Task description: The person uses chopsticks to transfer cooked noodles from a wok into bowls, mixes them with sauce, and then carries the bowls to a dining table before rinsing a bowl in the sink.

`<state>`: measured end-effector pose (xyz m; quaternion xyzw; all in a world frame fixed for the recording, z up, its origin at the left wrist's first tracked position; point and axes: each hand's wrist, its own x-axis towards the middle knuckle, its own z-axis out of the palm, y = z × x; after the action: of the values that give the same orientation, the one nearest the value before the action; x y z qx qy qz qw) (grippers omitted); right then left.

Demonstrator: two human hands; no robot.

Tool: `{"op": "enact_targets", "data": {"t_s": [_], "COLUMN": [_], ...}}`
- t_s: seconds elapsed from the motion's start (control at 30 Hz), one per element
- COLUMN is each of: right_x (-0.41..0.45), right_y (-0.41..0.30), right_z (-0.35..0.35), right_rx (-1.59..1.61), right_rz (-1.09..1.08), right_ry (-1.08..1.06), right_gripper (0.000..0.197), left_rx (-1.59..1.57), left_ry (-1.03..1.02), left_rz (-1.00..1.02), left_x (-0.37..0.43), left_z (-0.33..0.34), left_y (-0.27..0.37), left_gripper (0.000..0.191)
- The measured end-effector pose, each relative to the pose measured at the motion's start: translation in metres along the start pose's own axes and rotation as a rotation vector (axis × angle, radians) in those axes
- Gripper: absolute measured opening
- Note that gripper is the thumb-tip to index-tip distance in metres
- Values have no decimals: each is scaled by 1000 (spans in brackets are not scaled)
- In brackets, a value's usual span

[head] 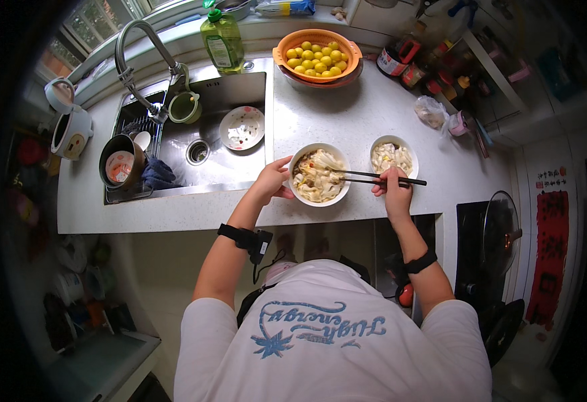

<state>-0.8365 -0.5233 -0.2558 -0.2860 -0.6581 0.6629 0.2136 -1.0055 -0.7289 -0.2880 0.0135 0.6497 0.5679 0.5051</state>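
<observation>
A white bowl of broad noodles in dark broth (318, 188) stands on the counter near its front edge. My left hand (273, 180) steadies it from the left, its spread fingers and thumb against the bowl's side. Black chopsticks (363, 174) are gripped in my right hand (396, 193), and their tips reach into the noodles at the bowl's right half. Behind my right hand sits a smaller white bowl (393, 148) with pale noodles in it. My fingers partly cover its near side.
On the left is a steel sink (193, 188) holding a patterned plate (243, 128), with a pot (117, 161) at its left edge. An orange colander (318, 37) of yellow fruit stands at the back. Sauce bottles (399, 55) and a plastic bag (430, 111) line the right.
</observation>
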Motion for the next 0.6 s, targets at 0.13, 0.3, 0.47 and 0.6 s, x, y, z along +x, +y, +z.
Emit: {"op": "enact_targets", "data": {"t_s": [0.13, 0.3, 0.47, 0.6], "right_x": [-2, -2, -28, -41], "right_y": [43, 43, -26, -38], "right_z": [0, -7, -6, 28], "right_rx": [350, 377, -97, -298], "right_rz": [189, 272, -333, -746], "right_ry": [160, 236, -105, -432], "right_gripper": [27, 26, 23, 8], "left_rx": [8, -20, -8, -12], "left_ry": [5, -7, -9, -18], "left_rz": [-9, -14, 11, 14], "left_x": [-1, 2, 4, 5], "left_z": [1, 2, -1, -1], "left_y": [2, -2, -6, -9], "left_gripper": [43, 45, 42, 42]}}
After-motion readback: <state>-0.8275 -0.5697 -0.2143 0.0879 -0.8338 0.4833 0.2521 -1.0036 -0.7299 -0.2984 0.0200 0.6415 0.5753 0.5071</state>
